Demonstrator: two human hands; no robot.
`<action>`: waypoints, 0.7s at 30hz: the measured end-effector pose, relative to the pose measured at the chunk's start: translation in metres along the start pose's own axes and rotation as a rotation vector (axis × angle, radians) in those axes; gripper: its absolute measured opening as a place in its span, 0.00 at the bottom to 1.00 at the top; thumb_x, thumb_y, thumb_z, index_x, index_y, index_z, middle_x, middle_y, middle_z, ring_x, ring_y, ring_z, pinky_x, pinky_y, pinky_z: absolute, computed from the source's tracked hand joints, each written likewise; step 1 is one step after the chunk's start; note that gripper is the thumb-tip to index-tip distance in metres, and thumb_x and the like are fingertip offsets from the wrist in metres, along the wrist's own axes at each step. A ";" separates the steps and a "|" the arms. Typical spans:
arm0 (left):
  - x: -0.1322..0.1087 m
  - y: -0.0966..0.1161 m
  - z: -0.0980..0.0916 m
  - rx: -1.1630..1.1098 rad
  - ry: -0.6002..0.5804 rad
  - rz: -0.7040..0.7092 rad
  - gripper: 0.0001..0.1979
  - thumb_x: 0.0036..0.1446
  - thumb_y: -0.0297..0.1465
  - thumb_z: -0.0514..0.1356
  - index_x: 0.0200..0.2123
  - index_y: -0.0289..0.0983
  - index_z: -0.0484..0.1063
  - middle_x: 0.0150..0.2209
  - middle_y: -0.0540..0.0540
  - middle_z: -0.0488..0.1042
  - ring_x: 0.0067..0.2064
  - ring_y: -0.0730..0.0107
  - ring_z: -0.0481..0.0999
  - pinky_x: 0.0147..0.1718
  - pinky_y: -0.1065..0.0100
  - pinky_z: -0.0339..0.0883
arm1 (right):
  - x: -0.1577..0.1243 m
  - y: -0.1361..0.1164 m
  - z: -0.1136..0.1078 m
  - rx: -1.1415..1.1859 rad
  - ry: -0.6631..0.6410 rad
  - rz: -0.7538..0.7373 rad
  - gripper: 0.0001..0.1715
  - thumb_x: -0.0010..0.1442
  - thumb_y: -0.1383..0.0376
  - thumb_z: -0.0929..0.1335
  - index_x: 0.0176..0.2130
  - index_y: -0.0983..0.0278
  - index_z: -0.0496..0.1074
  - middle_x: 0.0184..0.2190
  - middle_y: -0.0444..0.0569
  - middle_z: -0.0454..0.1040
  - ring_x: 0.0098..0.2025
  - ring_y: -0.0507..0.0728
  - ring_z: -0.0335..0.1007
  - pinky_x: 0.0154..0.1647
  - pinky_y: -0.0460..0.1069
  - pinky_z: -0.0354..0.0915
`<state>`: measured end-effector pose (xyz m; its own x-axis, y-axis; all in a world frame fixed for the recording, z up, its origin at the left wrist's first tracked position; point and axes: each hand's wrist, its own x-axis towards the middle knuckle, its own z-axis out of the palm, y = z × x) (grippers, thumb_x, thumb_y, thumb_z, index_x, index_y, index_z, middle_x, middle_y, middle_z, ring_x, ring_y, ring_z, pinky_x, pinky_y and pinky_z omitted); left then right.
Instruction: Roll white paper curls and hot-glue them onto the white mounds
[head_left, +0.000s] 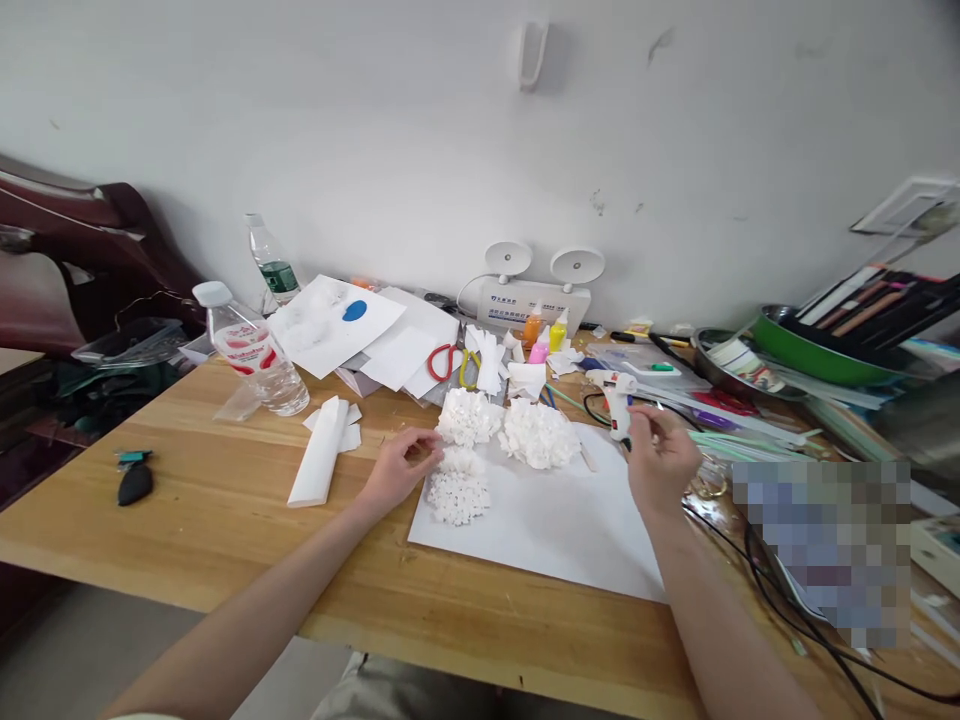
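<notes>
The right hand (661, 458) has its fingers closed around the glue gun (618, 398), at 1 o'clock on the white sheet (555, 525). The left hand (400, 467) has its fingers curled against a paper flower (459, 462) at 10 o'clock; I cannot tell whether they grip it. The sheet lies on the tabletop (210, 500).

We see a plain white wall (420, 120) behind a wooden table (225, 510). A small white hook (531, 55) sits high on the wall. A white lamp (536, 285) with two round heads stands at the table's back edge. A dark red chair (90, 230) stands past the left edge. The floor (67, 660) is grey.
</notes>
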<state>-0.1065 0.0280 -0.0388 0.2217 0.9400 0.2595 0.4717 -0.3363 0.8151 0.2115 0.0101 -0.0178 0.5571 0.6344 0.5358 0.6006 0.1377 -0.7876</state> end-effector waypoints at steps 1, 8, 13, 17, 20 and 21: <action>0.000 0.000 0.000 -0.003 0.001 -0.002 0.11 0.50 0.37 0.59 0.37 0.38 0.70 0.33 0.47 0.73 0.35 0.67 0.71 0.36 0.65 0.66 | 0.000 -0.004 0.004 -0.024 -0.025 -0.053 0.15 0.55 0.59 0.60 0.34 0.65 0.70 0.30 0.48 0.70 0.31 0.54 0.64 0.35 0.51 0.61; 0.001 0.002 -0.002 -0.044 0.030 -0.048 0.12 0.56 0.37 0.52 0.39 0.38 0.69 0.36 0.46 0.73 0.36 0.68 0.72 0.35 0.66 0.66 | 0.024 -0.013 0.052 -0.165 -0.405 -0.230 0.10 0.51 0.65 0.63 0.32 0.64 0.72 0.29 0.47 0.73 0.29 0.54 0.67 0.34 0.50 0.62; 0.001 0.001 -0.003 -0.065 0.044 -0.069 0.12 0.56 0.36 0.52 0.39 0.37 0.69 0.37 0.45 0.72 0.36 0.68 0.71 0.35 0.66 0.66 | 0.044 -0.013 0.086 -0.252 -0.632 -0.335 0.08 0.49 0.68 0.66 0.31 0.63 0.74 0.32 0.50 0.74 0.36 0.58 0.68 0.41 0.52 0.60; 0.001 0.003 -0.003 -0.073 0.039 -0.086 0.12 0.56 0.36 0.51 0.38 0.37 0.69 0.36 0.46 0.72 0.35 0.68 0.71 0.34 0.67 0.66 | 0.047 -0.024 0.107 -0.297 -0.771 -0.410 0.10 0.50 0.64 0.68 0.34 0.63 0.75 0.35 0.51 0.74 0.40 0.59 0.67 0.41 0.51 0.59; 0.001 0.004 -0.003 -0.076 0.035 -0.096 0.12 0.56 0.36 0.52 0.38 0.37 0.69 0.36 0.46 0.72 0.34 0.69 0.70 0.34 0.68 0.65 | 0.043 -0.033 0.123 -0.321 -0.853 -0.480 0.12 0.51 0.64 0.68 0.37 0.63 0.75 0.38 0.51 0.73 0.41 0.58 0.66 0.42 0.50 0.58; 0.002 0.004 -0.003 -0.075 0.036 -0.098 0.11 0.55 0.36 0.52 0.38 0.37 0.69 0.35 0.46 0.72 0.34 0.69 0.70 0.33 0.69 0.65 | 0.042 -0.035 0.128 -0.332 -0.875 -0.506 0.12 0.51 0.64 0.68 0.38 0.63 0.75 0.39 0.51 0.73 0.42 0.58 0.66 0.43 0.50 0.57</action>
<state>-0.1071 0.0282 -0.0331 0.1464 0.9701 0.1938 0.4238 -0.2385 0.8738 0.1401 0.1294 -0.0064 -0.3281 0.9058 0.2682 0.8467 0.4079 -0.3418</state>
